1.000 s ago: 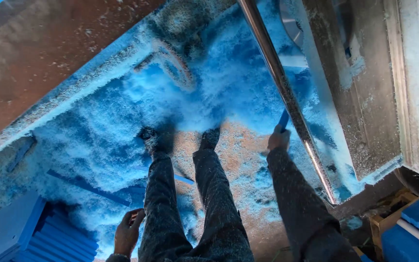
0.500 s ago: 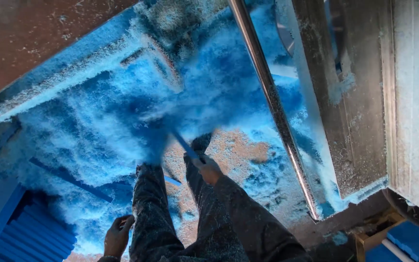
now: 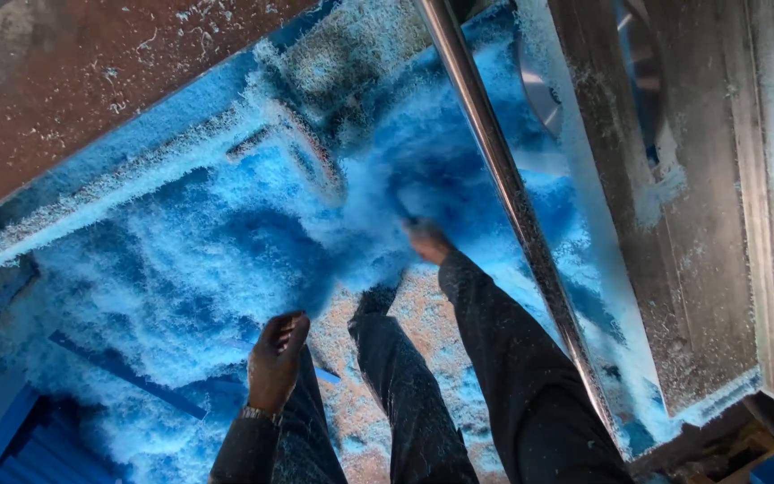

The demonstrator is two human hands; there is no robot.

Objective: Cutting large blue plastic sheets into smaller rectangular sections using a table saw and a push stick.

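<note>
My right hand (image 3: 427, 240) reaches forward into a thick heap of blue shavings (image 3: 226, 242) on the floor. It is blurred by motion, and loose shavings fly up around it. Whether it grips anything is hidden. My left hand (image 3: 275, 358) hangs beside my left knee with its fingers loosely curled and nothing in it; a watch sits on the wrist. My dark trouser legs (image 3: 405, 394) and a shoe (image 3: 376, 300) stand on a bare brownish patch of floor (image 3: 423, 305).
A shiny metal pole (image 3: 494, 179) runs diagonally just right of my right arm. A dusty grey machine housing (image 3: 674, 224) fills the right side. A rusty brown surface (image 3: 91, 81) lies at the top left. Blue slats (image 3: 11, 439) sit at the bottom left.
My right hand swept from beside the pole across to the left and now forward into the heap, scattering shavings. My left hand rose from low beside my leg to knee height.
</note>
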